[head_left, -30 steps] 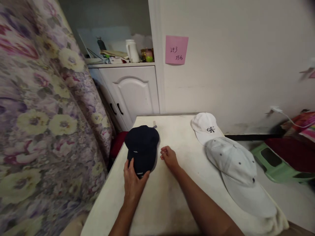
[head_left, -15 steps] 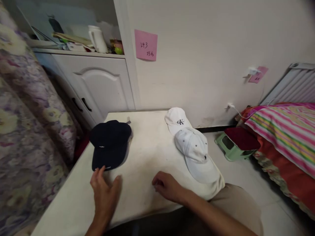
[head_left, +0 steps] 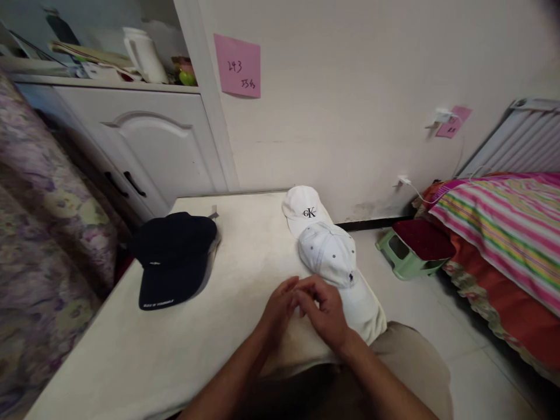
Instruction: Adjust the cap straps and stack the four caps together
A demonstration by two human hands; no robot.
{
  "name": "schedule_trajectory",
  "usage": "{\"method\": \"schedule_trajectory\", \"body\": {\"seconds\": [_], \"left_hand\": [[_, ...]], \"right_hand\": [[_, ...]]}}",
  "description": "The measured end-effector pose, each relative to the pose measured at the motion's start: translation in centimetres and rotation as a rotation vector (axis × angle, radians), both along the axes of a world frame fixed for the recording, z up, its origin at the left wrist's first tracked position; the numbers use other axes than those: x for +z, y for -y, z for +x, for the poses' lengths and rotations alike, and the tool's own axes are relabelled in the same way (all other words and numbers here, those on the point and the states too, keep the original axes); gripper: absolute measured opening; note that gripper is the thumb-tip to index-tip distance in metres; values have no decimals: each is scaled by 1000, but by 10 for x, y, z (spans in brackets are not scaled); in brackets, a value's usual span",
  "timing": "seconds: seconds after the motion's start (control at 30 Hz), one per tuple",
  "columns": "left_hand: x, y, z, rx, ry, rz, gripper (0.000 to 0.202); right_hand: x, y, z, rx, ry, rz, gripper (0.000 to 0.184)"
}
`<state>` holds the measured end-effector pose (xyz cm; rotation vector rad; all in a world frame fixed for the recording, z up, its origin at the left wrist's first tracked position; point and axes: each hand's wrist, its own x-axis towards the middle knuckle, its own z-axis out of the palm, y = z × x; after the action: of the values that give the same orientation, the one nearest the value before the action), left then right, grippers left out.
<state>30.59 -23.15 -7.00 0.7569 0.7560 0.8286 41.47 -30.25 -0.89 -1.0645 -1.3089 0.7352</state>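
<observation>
My left hand [head_left: 279, 310] and my right hand [head_left: 326, 309] meet at the fingertips above the near part of the cloth-covered table. The left fingers are stretched out; the right ones are loosely curled, with a gap to the thumb. Nothing shows in either hand. Just beyond my right hand lies a pale baseball cap [head_left: 328, 248] with a small dark logo, its brim partly behind that hand. Behind it sits a white cap [head_left: 304, 204] with black "CK" letters, partly covered. At the left of the table rests a navy cap [head_left: 175, 256], brim toward me, apart from both hands.
The light cloth [head_left: 245, 245] covers the table, which stands against the wall and a white cabinet [head_left: 144, 140]. A floral curtain [head_left: 56, 245] hangs at the left. On the floor at right stand a green stool [head_left: 409, 248] and a bed with a striped cover [head_left: 511, 221].
My left hand has left the navy cap's brim and moved right to meet my right hand, which has moved slightly right. The view has shifted a little. The caps stay in place.
</observation>
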Motion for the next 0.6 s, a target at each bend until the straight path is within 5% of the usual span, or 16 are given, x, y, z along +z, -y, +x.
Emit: {"method": "schedule_trajectory", "body": {"seconds": [0.17,0.3,0.43,0.6], "left_hand": [[1,-4,60,-57,148,-62,13],[4,-9,74,-61,194,-121,12],[7,-16,46,-57,151,-172,16],[17,-28,-28,10,48,-210,22]], "right_hand": [[-1,-6,31,-244,-153,38,7],[-3,-5,41,-331,-116,78,5],[-2,-2,44,-375,-50,91,6],[-12,-13,46,-399,-98,-22,13]]}}
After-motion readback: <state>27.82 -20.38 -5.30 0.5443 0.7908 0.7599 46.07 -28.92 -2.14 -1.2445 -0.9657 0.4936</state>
